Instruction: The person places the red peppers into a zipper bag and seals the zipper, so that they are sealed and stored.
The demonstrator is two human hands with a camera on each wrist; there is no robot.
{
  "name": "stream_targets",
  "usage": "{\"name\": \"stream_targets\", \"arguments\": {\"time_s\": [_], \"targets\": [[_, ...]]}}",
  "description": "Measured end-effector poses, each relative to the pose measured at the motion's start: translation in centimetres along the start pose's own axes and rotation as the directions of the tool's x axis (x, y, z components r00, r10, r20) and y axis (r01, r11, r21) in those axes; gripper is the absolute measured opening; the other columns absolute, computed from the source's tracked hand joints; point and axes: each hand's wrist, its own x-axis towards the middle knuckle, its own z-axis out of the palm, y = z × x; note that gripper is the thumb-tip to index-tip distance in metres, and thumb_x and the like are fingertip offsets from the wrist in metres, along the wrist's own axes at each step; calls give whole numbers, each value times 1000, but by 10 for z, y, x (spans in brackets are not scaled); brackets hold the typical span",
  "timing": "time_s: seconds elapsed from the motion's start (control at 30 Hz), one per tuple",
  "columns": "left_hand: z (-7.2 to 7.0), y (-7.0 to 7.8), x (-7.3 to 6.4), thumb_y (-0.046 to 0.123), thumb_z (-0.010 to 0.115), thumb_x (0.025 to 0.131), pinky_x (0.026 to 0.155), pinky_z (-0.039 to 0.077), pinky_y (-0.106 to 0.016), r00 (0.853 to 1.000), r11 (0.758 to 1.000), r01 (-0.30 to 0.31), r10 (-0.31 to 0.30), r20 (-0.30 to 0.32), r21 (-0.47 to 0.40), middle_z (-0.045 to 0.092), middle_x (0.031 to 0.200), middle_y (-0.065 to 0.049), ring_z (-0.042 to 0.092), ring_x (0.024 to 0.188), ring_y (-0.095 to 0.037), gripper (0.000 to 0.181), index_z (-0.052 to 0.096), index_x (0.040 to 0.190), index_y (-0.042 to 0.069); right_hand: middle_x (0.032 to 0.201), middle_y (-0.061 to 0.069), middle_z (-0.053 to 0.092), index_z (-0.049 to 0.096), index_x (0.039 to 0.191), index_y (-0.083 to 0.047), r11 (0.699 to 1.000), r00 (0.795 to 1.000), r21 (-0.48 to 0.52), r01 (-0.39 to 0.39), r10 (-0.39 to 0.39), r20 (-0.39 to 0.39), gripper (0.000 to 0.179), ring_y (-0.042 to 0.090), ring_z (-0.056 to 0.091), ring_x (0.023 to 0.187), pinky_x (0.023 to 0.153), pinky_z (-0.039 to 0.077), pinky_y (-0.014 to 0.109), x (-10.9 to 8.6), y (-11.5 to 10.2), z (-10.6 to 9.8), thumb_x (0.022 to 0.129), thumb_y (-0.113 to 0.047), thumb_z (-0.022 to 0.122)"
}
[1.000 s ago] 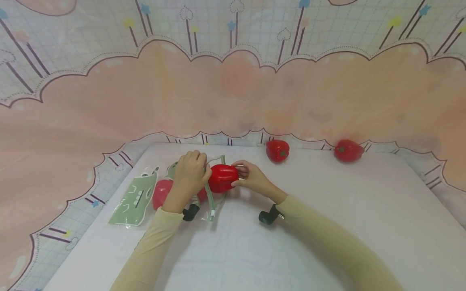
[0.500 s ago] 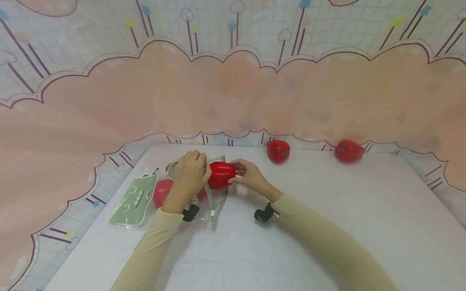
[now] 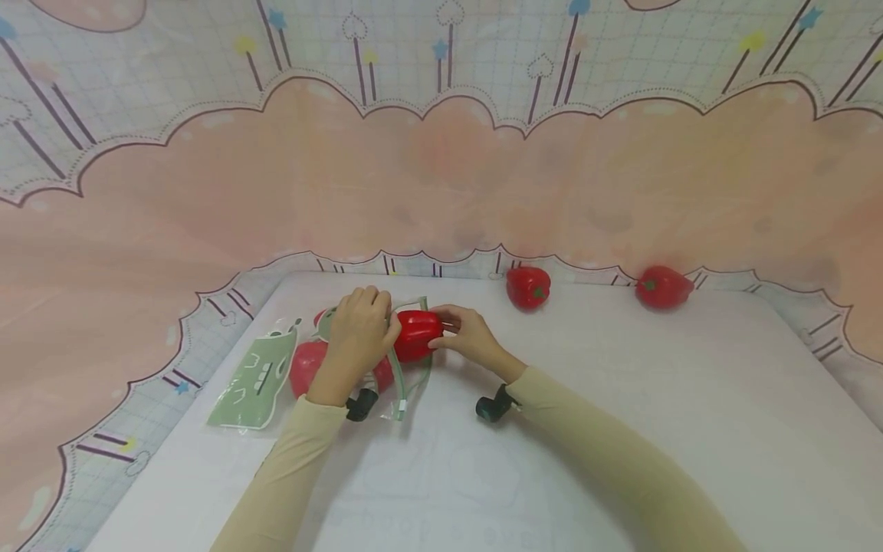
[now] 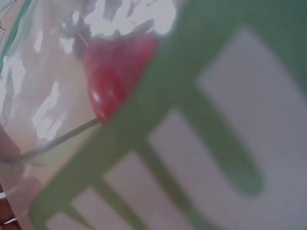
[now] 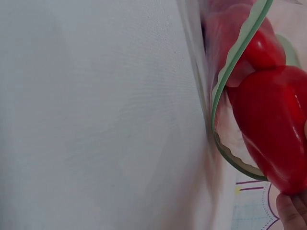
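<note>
My left hand (image 3: 362, 330) grips the upper edge of a clear zip bag (image 3: 251, 379) printed with a green cartoon face, lying at the table's left. Its green-edged mouth (image 5: 218, 96) gapes to the right. Inside are red bell peppers (image 3: 306, 364), partly hidden by my left hand and forearm. In my right hand (image 3: 472, 337), fingers and thumb hold another red bell pepper (image 3: 417, 335) by its right end. This pepper (image 5: 271, 124) sits in the bag's mouth, close to the peppers inside. Through the plastic, the left wrist view shows a blurred red pepper (image 4: 108, 86).
Two more red bell peppers lie at the table's back edge, one near the middle (image 3: 528, 288) and one farther right (image 3: 664, 288). A patterned cloth backdrop (image 3: 448, 184) rises behind the white table (image 3: 621, 368). A black wrist camera (image 3: 493, 405) hangs under my right wrist.
My right hand has moved slightly left, bringing its bell pepper farther into the bag's mouth. My left hand stays in place on the bag.
</note>
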Motion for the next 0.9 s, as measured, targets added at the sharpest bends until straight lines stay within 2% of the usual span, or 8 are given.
{"name": "stream_targets", "arguments": {"time_s": [0.33,0.6,0.9], "targets": [[1,0,1,14,62,81,69,47,-34,1000,1000,-13,13,-14,4,57,78,-10,52,74,-24,12,56,82,5,126,16,60,56,126,-2,999,1000,-37,8,-9,-19,54,29,59,116,95,48,37,5,0,9,75,-5,75],[1,0,1,15,61,81,70,47,-35,1000,1000,-12,12,-10,7,57,78,-11,52,74,-24,12,56,82,4,117,16,65,56,115,-2,999,999,-33,19,-20,-34,46,29,63,110,92,50,34,5,-3,10,73,-4,76],[3,0,2,14,61,81,69,47,-35,1000,1000,-13,13,-20,11,58,78,-11,53,74,-24,11,57,82,4,119,15,64,58,117,-3,999,1000,-34,13,-14,-9,45,28,62,112,93,49,35,5,-2,11,75,-4,75]]}}
